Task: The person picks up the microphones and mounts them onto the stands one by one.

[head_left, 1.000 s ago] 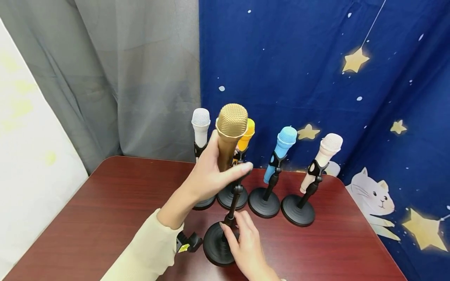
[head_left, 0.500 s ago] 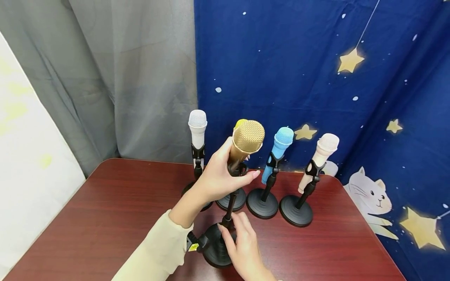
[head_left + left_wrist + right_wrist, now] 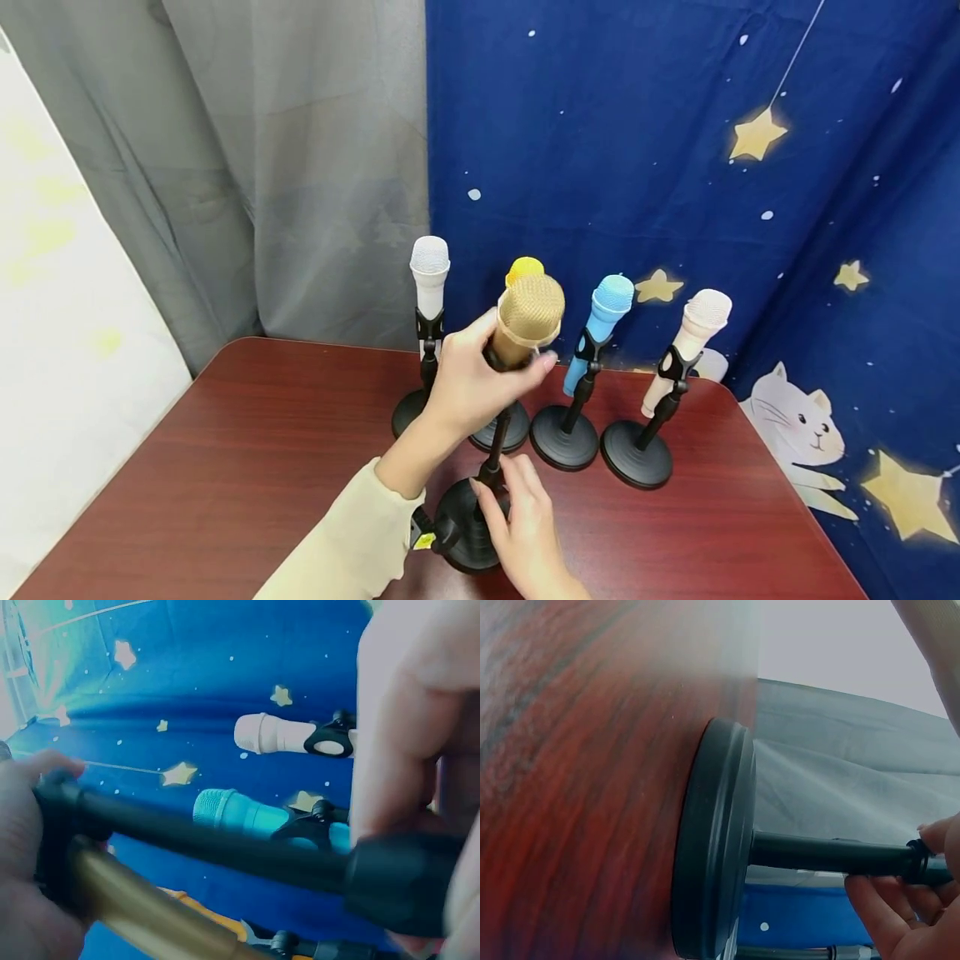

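Note:
My left hand (image 3: 474, 373) grips a gold microphone (image 3: 534, 307) below its mesh head, at the top of a black desk stand. In the left wrist view, the gold handle (image 3: 150, 904) lies beside the black clip (image 3: 60, 817), with the hand wrapped about both; how firmly the microphone sits in the clip is hidden. Lower down, my right hand (image 3: 527, 521) holds the stand's pole at its collar. The right wrist view shows the pole (image 3: 817, 853) rising from the round base (image 3: 716, 844), which rests on the table. A wrist camera partly covers that base in the head view.
Behind stand other microphones on black stands: white (image 3: 431, 279), yellow (image 3: 524, 268), blue (image 3: 609, 302) and pale pink (image 3: 701, 321). The yellow one is partly hidden by the gold one. A reddish-brown table (image 3: 247, 467) carries them, with grey and blue curtains (image 3: 600, 150) beyond.
The left hand has moved right and down with the gold microphone, bringing it to the stand's top and tipping its head toward the camera. My right hand has kept its hold on the pole.

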Tool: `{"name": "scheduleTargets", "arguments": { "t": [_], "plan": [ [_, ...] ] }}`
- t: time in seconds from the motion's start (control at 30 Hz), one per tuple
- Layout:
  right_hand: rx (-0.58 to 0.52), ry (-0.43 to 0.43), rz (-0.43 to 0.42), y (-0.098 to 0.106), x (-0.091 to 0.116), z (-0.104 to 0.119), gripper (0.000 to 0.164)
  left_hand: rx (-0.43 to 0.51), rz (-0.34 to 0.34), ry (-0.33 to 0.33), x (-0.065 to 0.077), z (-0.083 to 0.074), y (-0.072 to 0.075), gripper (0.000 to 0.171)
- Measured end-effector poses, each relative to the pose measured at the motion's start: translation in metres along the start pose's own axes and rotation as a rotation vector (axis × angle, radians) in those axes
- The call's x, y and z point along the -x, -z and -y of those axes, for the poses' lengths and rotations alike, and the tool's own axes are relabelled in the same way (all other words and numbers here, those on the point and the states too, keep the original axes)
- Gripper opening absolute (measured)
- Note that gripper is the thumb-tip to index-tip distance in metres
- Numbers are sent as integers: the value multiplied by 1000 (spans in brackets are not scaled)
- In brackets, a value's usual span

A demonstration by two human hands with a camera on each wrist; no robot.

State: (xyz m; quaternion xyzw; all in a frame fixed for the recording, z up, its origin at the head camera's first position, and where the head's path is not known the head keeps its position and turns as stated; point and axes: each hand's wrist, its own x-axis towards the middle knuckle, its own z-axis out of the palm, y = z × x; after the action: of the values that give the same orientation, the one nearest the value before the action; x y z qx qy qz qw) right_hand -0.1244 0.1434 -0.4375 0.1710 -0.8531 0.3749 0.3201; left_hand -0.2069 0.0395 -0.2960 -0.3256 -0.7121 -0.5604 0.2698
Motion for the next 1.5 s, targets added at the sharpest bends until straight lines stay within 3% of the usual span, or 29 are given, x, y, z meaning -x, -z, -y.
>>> {"name": "scheduleTargets", "arguments": {
  "t": [0.2,0.37,0.5,0.93,1.13,1.3,1.4,1.5],
  "plan": [
    [3,14,-11,0,-2,-2,28,-4,30,101,3,-4,-3,27],
    [13,16,-11,0,0,-3,29,168,138,297,2,-1,-3,18],
    [13,15,-4,0,0,-3,29,257,203,380,3,3,-2,17],
    [-28,21,-3,2,-1,-4,27,303,248,303,4,0,-1,20],
    [-55,-28,20,3,-1,-2,23,293,252,225,4,0,1,20],
    [-65,-46,41,4,-3,-2,20,298,251,222,2,2,2,22],
    [-115,-113,99,7,-6,-3,18,286,275,239,2,3,4,25],
    [-165,-214,220,11,-8,-6,18,238,296,249,7,4,9,35]
  ]
}}
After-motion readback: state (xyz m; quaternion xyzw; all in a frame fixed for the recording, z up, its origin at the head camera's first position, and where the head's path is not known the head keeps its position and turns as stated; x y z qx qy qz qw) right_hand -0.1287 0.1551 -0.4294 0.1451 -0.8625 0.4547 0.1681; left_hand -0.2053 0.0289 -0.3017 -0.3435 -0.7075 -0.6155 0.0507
